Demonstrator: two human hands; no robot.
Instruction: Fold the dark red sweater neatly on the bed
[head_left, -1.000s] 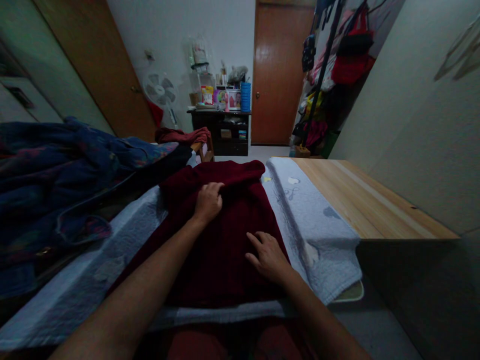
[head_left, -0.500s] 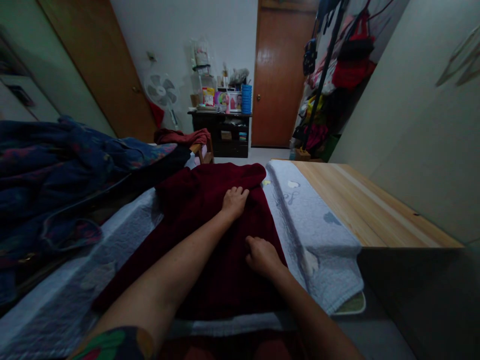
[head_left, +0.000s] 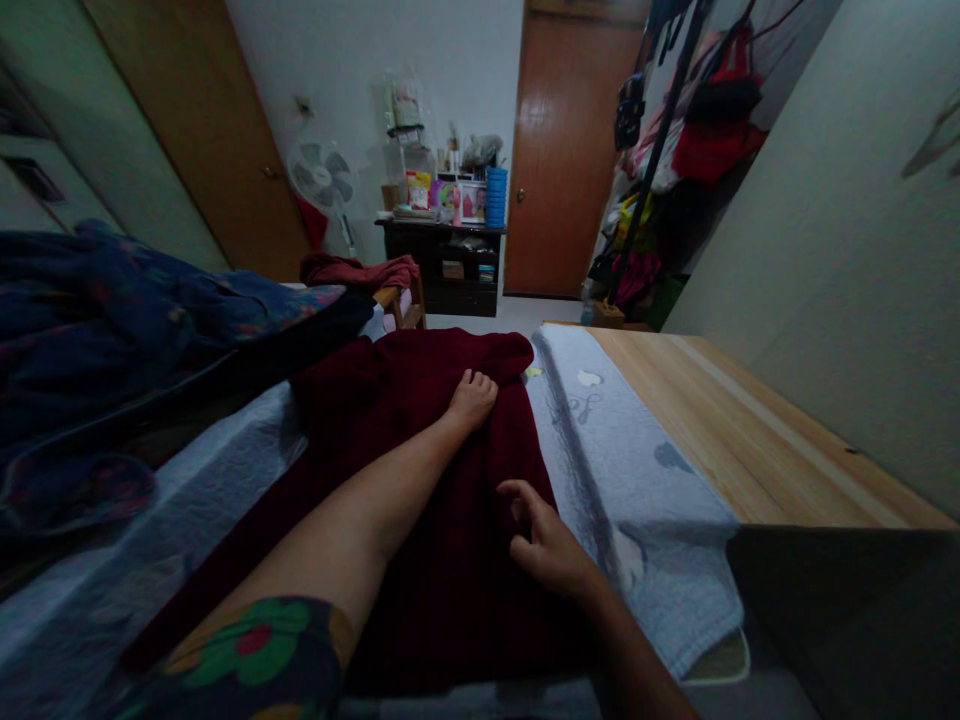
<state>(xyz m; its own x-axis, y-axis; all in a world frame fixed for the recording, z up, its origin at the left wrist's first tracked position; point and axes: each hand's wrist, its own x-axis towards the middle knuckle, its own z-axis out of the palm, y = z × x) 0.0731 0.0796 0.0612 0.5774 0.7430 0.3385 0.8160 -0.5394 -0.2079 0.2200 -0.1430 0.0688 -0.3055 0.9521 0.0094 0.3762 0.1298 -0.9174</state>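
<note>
A dark red long-sleeved top (head_left: 427, 560) lies spread on the bed, one sleeve stretching toward the lower left. My left hand (head_left: 475, 399) is on its upper right part, fingers bent and close together on the cloth; the fingertips are partly hidden. A lengthwise fold runs down the top from near that hand. Lower down, over the right side of the top, my right hand (head_left: 546, 540) has its index finger and thumb apart, with nothing seen between them. Whether it touches the cloth I cannot tell.
A pale quilted bed cover (head_left: 600, 430) lies under the top. At right is a wooden board (head_left: 705, 400) along the wall. Blue patterned clothes (head_left: 150, 310) are heaped at left. Farther back stand a fan (head_left: 324, 175), a dark cabinet (head_left: 442, 270) and a door (head_left: 555, 160).
My right hand has loosened from a closed pinch to parted fingers, and sits slightly lower. My left hand stays at about the same spot on the top. The view has shifted slightly.
</note>
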